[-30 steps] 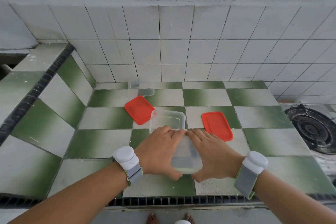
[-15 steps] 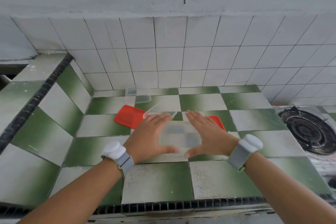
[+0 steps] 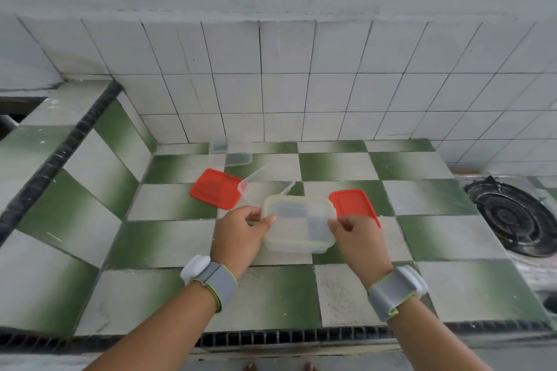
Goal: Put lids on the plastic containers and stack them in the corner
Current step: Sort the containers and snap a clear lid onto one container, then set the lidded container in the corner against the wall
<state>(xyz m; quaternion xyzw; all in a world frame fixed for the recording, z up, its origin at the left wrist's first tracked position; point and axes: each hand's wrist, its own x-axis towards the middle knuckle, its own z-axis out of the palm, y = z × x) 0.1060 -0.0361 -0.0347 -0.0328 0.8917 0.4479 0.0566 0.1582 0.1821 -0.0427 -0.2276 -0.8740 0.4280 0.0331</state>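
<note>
1. Both hands hold one clear lidded container [image 3: 298, 224] above the green-and-white checkered tabletop [image 3: 168, 244], near its middle; its lid has a yellowish rim.
2. The left hand [image 3: 238, 235] grips the container's left edge, its fingers [image 3: 266, 220] curled and pressed against the rim, thumb on top.
3. The right hand [image 3: 355, 238] grips the right edge, its fingers [image 3: 337, 224] pinching the rim in the same way.
4. Just behind the held container an open clear container [image 3: 265, 184] lies tilted on the tabletop, its mouth turned to the left and up.
5. A red lid [image 3: 217, 188] lies flat to the left of the tilted container, which overlaps the lid's right edge.
6. A second red lid [image 3: 354, 205] lies flat just right of the held container; the right hand and the container cover part of it.
7. Farther back, close to the tiled wall [image 3: 286, 81] and near the corner, stands another clear container [image 3: 229, 153]; whether it has a lid on cannot be told.
8. The tilted container and the left red lid lie between the held container and that corner.
9. A black gas burner [image 3: 512, 217] sits at the right end, well apart from the containers.
10. Each wrist bears a grey band with a white unit, left [image 3: 208, 277] and right [image 3: 398, 289].
</note>
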